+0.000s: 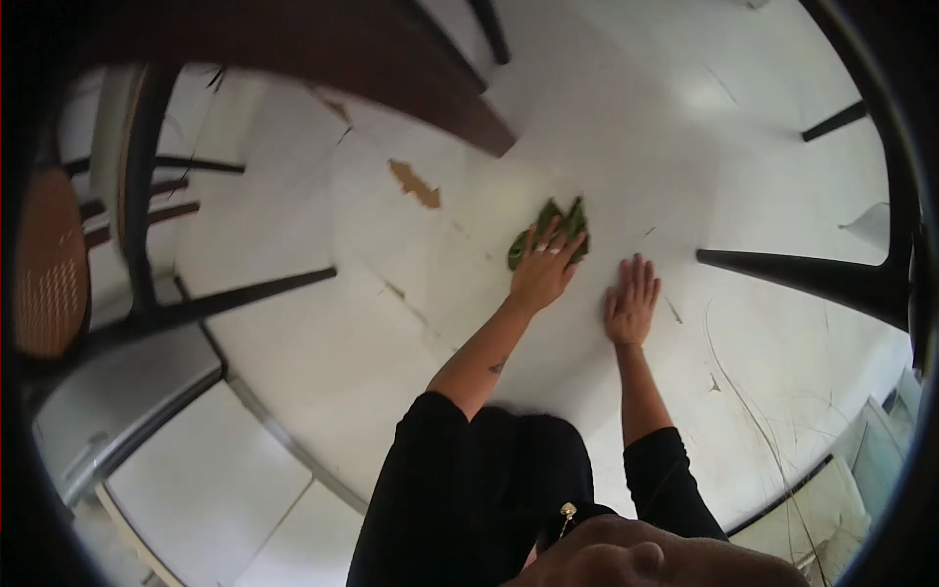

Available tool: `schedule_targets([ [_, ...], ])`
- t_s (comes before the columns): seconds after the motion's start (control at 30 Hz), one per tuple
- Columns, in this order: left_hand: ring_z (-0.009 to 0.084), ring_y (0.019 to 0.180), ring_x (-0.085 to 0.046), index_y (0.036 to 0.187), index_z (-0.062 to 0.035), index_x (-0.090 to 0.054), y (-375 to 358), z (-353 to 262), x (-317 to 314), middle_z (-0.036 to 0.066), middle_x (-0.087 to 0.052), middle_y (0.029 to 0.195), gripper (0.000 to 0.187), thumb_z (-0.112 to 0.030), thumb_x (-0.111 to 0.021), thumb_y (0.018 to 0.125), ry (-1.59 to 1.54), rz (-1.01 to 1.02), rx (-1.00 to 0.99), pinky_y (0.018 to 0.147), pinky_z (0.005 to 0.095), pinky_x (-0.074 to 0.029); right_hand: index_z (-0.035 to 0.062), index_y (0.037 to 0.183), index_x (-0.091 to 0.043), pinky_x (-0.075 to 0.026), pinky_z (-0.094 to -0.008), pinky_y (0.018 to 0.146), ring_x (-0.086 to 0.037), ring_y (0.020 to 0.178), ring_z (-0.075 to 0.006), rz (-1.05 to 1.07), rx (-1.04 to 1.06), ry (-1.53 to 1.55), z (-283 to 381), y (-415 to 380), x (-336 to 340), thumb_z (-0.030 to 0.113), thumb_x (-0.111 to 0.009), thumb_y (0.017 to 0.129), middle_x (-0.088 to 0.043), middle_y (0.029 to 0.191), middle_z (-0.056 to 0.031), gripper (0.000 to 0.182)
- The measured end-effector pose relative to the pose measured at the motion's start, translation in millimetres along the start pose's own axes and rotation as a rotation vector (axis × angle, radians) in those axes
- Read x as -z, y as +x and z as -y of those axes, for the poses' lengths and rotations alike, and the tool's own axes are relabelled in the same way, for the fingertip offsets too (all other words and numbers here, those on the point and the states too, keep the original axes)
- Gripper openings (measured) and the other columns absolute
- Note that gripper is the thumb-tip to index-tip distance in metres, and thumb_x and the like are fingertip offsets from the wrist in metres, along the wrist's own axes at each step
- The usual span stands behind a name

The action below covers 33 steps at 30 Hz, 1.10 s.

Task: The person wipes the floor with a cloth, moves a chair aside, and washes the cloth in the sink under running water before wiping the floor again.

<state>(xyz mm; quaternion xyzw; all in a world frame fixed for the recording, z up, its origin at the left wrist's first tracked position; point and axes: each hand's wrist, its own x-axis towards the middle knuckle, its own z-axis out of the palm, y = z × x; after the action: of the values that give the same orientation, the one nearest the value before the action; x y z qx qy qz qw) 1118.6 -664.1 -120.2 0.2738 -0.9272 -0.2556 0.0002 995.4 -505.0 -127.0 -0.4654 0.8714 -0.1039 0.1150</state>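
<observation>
My left hand (543,269), with rings on its fingers, is on a crumpled green cloth (577,217). Its fingers spread over the cloth and hold it down against the pale floor (440,293). Part of the cloth is hidden under the palm and fingers. To the right, my right hand (631,303) lies flat on the floor, palm down, fingers stretched out and nothing in it.
A dark wooden piece of furniture (391,68) juts in overhead. Black chair legs stand at left (245,295) and right (782,264). A brown patch (415,184) marks the floor beyond my hands. Long thin strands (748,401) lie or hang at right.
</observation>
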Motion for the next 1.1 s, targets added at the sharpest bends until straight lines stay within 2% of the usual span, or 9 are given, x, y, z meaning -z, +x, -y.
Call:
schedule_targets([
  [0.23, 0.0348, 0.137, -0.019, 0.142, -0.0091, -0.027, -119.2, 99.8, 31.6, 0.021, -0.035, 0.139, 0.055, -0.031, -0.041, 0.093, 0.227, -0.278, 0.571, 0.109, 0.0531, -0.016, 0.0145, 0.14, -0.032, -0.012, -0.0465, 0.113, -0.017, 0.139, -0.0271, -0.111, 0.044, 0.036, 1.6, -3.1, -1.1, 0.024, -0.046, 0.089, -0.024, 0.15, -0.0047, 0.054],
  [0.6, 0.036, 0.134, -0.026, 0.144, -0.0096, -0.024, 27.8, 300.1, 138.8, 0.02, -0.036, 0.14, 0.06, -0.038, -0.035, 0.093, 0.167, -0.452, 1.002, 0.107, 0.0534, -0.021, 0.0136, 0.14, -0.033, -0.013, -0.0467, 0.113, -0.019, 0.138, -0.0283, -0.066, -0.044, -0.02, 3.2, -1.5, -0.3, 0.024, -0.047, 0.085, -0.026, 0.148, -0.0055, 0.057],
  [0.63, 0.0343, 0.122, -0.043, 0.138, -0.0108, -0.036, 48.7, 286.3, 142.8, 0.019, -0.05, 0.128, 0.053, -0.036, -0.038, 0.091, 0.197, -0.512, 1.014, 0.102, 0.0499, -0.029, 0.0133, 0.139, -0.034, -0.013, -0.0467, 0.113, -0.019, 0.138, -0.0285, -0.076, -0.019, -0.017, 3.5, -0.3, -1.0, 0.024, -0.047, 0.084, -0.026, 0.148, -0.0058, 0.058],
  [0.73, 0.0284, 0.109, -0.052, 0.12, -0.0091, -0.051, 90.9, 211.4, 135.3, 0.014, -0.058, 0.112, 0.038, -0.028, -0.047, 0.088, 0.397, 0.143, 0.681, 0.09, 0.0422, -0.037, 0.0131, 0.139, -0.034, -0.013, -0.0467, 0.113, -0.019, 0.138, -0.029, -0.079, -0.027, -0.011, 4.9, -0.2, -0.3, 0.023, -0.048, 0.083, -0.026, 0.148, -0.0065, 0.059],
  [0.77, 0.041, 0.12, -0.037, 0.121, 0.002, -0.049, 82.2, 252.4, 53.3, 0.025, -0.044, 0.127, 0.044, -0.021, -0.053, 0.084, 0.376, -0.345, 0.308, 0.102, 0.0486, -0.026, 0.0131, 0.139, -0.034, -0.013, -0.0467, 0.113, -0.019, 0.138, -0.029, -0.088, -0.043, -0.009, 4.6, -1.1, -1.1, 0.023, -0.048, 0.083, -0.026, 0.148, -0.0065, 0.059],
  [0.8, 0.0332, 0.119, -0.042, 0.117, -0.0037, -0.051, 86.5, 168.3, 80.3, 0.014, -0.047, 0.129, 0.037, -0.024, -0.053, 0.086, 0.152, -0.564, 0.018, 0.095, 0.051, -0.032, 0.0133, 0.14, -0.034, -0.013, -0.0467, 0.113, -0.019, 0.138, -0.029, -0.089, -0.039, -0.017, 2.9, -0.5, -2.6, 0.022, -0.048, 0.083, -0.026, 0.148, -0.0065, 0.06],
  [0.83, 0.0387, 0.121, -0.039, 0.121, -0.0014, -0.048, 80.3, 166.5, 83.0, 0.018, -0.045, 0.13, 0.04, -0.022, -0.051, 0.087, 0.267, -0.449, -0.054, 0.099, 0.0527, -0.029, 0.0136, 0.14, -0.034, -0.013, -0.0467, 0.113, -0.019, 0.138, -0.0289, -0.087, -0.034, -0.022, 3.2, -1.0, -4.7, 0.022, -0.049, 0.082, -0.026, 0.148, -0.0064, 0.06],
  [0.93, 0.04, 0.124, -0.035, 0.125, 0.0012, -0.045, 97.2, 198.4, 127.9, 0.022, -0.043, 0.132, 0.043, -0.022, -0.048, 0.089, 0.072, 0.024, 0.018, 0.103, 0.0488, -0.028, 0.0142, 0.14, -0.033, -0.014, -0.0461, 0.113, -0.02, 0.138, -0.0285, -0.104, -0.025, -0.015, 2.1, -2.2, -5.5, 0.021, -0.049, 0.082, -0.026, 0.148, -0.0061, 0.061],
  [1.1, 0.0381, 0.129, -0.031, 0.134, -0.0027, -0.039, 64.8, 256.5, 129.8, 0.022, -0.039, 0.135, 0.049, -0.025, -0.045, 0.091, 0.209, -0.202, 0.39, 0.107, 0.0465, -0.026, 0.0141, 0.14, -0.033, -0.014, -0.044, 0.114, -0.018, 0.139, -0.026, -0.083, -0.033, -0.074, 3.6, -1.0, -3.8, 0.021, -0.049, 0.083, -0.025, 0.149, -0.0045, 0.06],
])
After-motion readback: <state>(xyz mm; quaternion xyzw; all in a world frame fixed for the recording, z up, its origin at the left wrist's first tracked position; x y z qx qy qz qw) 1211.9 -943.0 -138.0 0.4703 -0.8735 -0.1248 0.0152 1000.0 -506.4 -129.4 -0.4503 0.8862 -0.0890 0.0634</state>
